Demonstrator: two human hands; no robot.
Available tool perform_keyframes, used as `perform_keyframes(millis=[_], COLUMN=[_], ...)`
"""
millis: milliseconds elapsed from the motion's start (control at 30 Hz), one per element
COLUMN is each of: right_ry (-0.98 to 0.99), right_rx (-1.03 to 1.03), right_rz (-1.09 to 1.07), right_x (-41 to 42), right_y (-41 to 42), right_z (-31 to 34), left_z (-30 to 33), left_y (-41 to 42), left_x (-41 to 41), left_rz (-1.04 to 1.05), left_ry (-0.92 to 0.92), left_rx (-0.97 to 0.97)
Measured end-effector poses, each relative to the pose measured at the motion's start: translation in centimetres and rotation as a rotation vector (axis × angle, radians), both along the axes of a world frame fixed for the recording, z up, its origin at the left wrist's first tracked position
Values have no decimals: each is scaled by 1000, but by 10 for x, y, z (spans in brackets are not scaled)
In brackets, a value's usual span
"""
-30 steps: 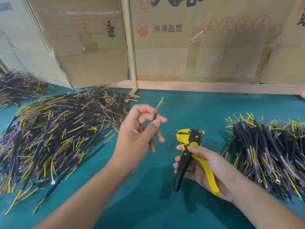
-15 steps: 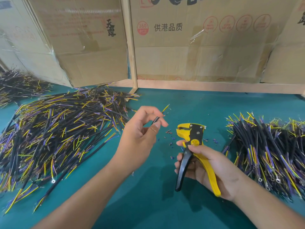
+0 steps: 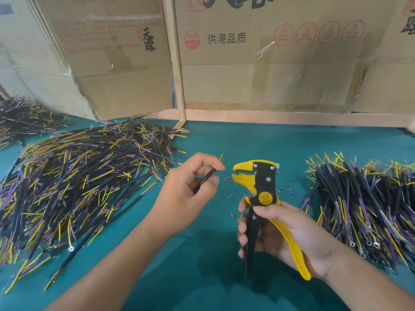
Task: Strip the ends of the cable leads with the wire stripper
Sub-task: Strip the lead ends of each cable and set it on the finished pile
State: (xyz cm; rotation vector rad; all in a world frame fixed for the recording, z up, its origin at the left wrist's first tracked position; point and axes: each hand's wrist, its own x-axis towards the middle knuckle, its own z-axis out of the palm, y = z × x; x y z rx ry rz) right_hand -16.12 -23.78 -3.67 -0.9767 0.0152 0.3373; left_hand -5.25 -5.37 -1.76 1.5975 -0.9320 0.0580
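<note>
At the centre of the frame a black cable (image 3: 207, 176) is being pinched between the thumb and curled fingers of the left hand (image 3: 187, 194). Its thin yellow lead (image 3: 221, 157) is poking up past the fingertips, pointing toward the upper right. The lead's tip is sitting just left of the wire stripper (image 3: 260, 194), close to its yellow nose but apart from it.

The stripper is standing nearly upright right of centre, its nose facing left with a small gap showing between the two yellow halves. The right hand (image 3: 285, 236) is gripping its handles, fingers wrapping the black handle (image 3: 250, 241) and the palm backing the yellow handle (image 3: 289, 243), with the thumb lying across the black body just under the round yellow badge.

Tiny coloured bits of insulation (image 3: 231, 189) are lying scattered on the green table (image 3: 224, 277) between the two hands and around the stripper's nose.

A wide, loose heap of black cables with yellow and purple leads (image 3: 74, 180) is spreading over the left half of the frame, and a tighter stack of the same cables (image 3: 363, 203) is lying at the right edge, some ending in small metal rings. A third, smaller heap (image 3: 24, 117) is sitting at the far upper left.

Cardboard boxes (image 3: 258, 63) printed with Chinese characters are standing along the back of the table, across the top of the frame, with a pale wooden post (image 3: 177, 70) between them.
</note>
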Motion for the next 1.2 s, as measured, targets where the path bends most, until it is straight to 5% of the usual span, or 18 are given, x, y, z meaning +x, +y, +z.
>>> perform_keyframes(millis=[233,400,700,1033,1200], right_ry=[-20,-13,5,19,6], right_rx=[-13,-15,-8,0,11], right_rz=[73,67,48,24,28], right_x=[0,0,2,2,0], right_y=[0,2,2,4,6], right_z=[-5,-5,-6,-5,-5], left_z=[4,1,0,6,4], left_y=[3,2,-1,-1,-3], left_x=[-2,-1,0,4,3], left_rz=[-43,163,254,14,68], left_ry=[64,-211,-282,48,-68], left_rx=[-118,44,33,-54,65])
